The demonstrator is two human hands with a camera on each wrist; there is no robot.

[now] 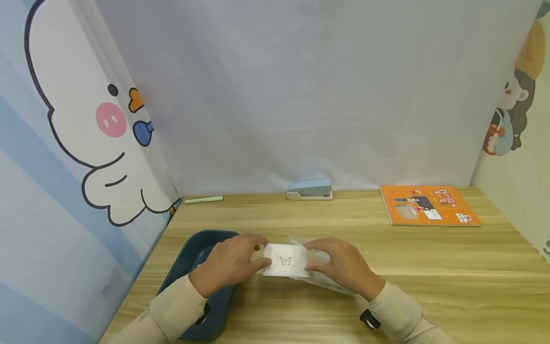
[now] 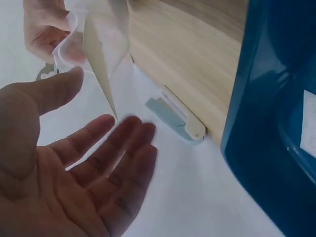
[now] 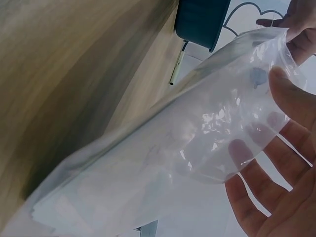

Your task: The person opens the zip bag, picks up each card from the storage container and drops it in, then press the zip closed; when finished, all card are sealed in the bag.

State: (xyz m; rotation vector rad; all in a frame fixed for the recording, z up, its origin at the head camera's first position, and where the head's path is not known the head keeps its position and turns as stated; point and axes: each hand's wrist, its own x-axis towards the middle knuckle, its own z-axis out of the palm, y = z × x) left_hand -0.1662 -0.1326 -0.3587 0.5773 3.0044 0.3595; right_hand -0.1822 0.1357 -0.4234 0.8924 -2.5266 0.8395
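A small white card (image 1: 285,260) printed with a grey butterfly is held up over the table, facing the head camera. My left hand (image 1: 232,260) holds its left edge, thumb at the lower part and a fingertip at the upper corner. The left wrist view shows the card as a thin pale wedge between thumb and spread fingers (image 2: 101,163). At the card's right side, my right hand (image 1: 341,263) pinches a clear plastic bag (image 3: 212,128), thumb on one face and fingers behind. The bag hangs down behind the card, with pale flat contents showing through.
A dark blue bin (image 1: 221,310) stands left, partly under my left forearm, with a white piece (image 2: 309,123) inside. Along the back lie a light green pen (image 1: 204,199), a blue and white stapler (image 1: 309,189) and an orange booklet (image 1: 429,205). Walls enclose the table.
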